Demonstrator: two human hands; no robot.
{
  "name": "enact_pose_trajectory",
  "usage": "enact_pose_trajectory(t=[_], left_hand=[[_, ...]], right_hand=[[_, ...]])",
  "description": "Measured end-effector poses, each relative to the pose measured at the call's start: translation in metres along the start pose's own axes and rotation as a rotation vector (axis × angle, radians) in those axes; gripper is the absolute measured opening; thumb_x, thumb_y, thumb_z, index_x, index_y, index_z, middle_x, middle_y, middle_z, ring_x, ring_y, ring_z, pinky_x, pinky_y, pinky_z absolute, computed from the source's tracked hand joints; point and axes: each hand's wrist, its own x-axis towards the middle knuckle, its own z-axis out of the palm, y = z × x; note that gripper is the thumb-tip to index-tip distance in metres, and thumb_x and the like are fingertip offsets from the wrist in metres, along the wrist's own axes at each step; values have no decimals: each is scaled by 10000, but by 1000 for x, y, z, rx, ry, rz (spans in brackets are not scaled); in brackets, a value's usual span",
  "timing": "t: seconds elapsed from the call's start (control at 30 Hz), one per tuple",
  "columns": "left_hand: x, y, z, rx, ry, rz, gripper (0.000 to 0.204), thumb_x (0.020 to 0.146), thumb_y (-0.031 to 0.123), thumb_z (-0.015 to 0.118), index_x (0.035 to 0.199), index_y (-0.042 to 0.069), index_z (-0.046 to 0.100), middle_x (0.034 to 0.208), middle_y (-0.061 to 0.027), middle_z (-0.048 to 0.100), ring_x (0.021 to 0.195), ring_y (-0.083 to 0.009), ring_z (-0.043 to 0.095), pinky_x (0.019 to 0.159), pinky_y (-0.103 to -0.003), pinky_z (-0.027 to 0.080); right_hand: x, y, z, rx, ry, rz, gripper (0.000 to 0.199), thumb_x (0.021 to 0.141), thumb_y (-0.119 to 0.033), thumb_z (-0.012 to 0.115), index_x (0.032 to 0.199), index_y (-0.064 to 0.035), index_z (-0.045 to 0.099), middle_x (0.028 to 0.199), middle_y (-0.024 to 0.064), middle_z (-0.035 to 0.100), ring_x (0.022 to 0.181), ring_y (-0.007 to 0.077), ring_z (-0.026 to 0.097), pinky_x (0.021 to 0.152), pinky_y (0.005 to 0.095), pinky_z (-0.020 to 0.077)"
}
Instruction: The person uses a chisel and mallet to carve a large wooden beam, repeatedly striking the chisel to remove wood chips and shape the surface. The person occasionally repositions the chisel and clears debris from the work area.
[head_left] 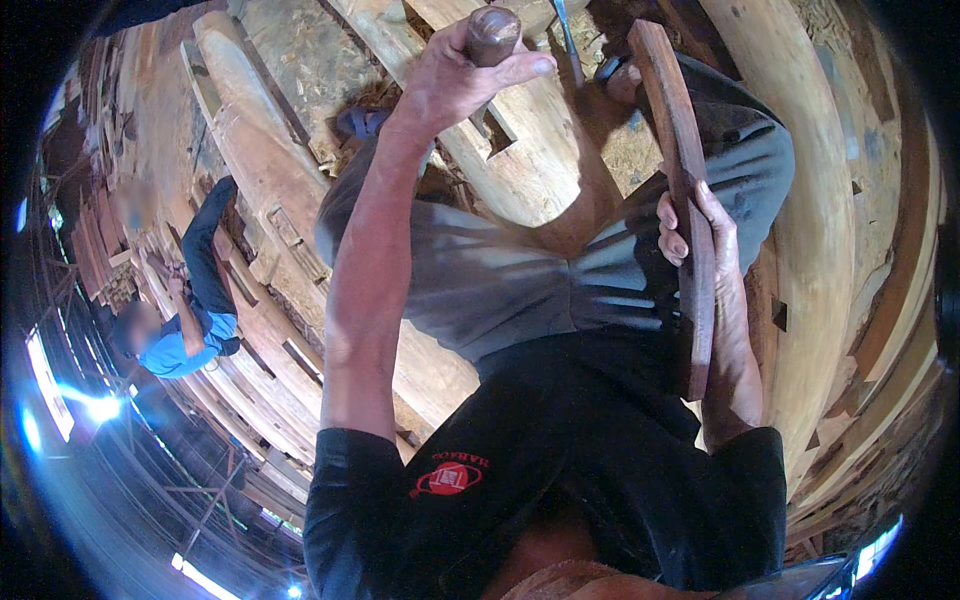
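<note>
My left hand (455, 80) is closed around a thick, round-ended wooden handle (493, 38), its thumb stretched out to the side. The handle is seen nearly end-on, so whatever lies below it is hidden. In my right hand (715, 230) is a long, squared wooden bar (672, 120), gripped near its middle with the fingers wrapped over its edge. The bar points away from me, above my right thigh. Between my legs runs a pale timber beam (540, 170) with a dark rectangular slot (496, 132) cut in it, near my left wrist.
A slim blue metal tool (567, 40) stands or lies just beyond the beam. To my right stretches a big smooth log (800, 200). More slotted timbers (255, 150) lie on the left, where a person in blue (190, 340) sits working. Wood chips (635, 150) litter the ground.
</note>
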Motion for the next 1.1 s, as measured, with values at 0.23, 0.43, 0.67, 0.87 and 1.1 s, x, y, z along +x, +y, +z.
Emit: enact_pose_trajectory(t=[0.23,0.43,0.67,0.87,1.1], left_hand=[[-10,-8,-5,-40,5,-25,257,858,156,865,779,129,622,751,97,553,715,-37,514,670,-257,453],[-14,-6,-8,34,-42,-58,236,863,181,865,813,128,641,757,89,587,711,-34,534,683,-257,474],[-26,15,5,15,-132,27,229,848,174,875,845,116,654,767,75,612,732,-49,560,694,-255,481],[-19,0,-5,203,12,29,222,835,176,886,884,96,686,787,50,646,744,-67,584,695,-270,493],[-28,4,-5,172,22,77,260,832,202,889,921,72,682,806,51,642,769,-72,588,720,-273,511]], right_hand=[[-9,-32,37,-277,-48,-186,652,957,-460,665,1405,-30,466,772,129,584,426,162,513,386,260,449],[-32,-67,88,-618,-31,-470,868,856,-468,743,1491,31,425,922,154,639,629,149,597,481,251,476],[-44,-62,110,-1066,103,-876,949,855,-508,717,1543,48,373,1219,186,629,971,196,660,821,316,541],[-39,-57,116,-1258,-80,-975,842,889,-353,735,1550,32,384,1368,262,607,1244,352,630,1063,425,491],[-39,-65,131,-1426,-55,-971,741,896,-232,775,1520,-14,441,1374,224,632,1264,323,634,1075,397,483]])
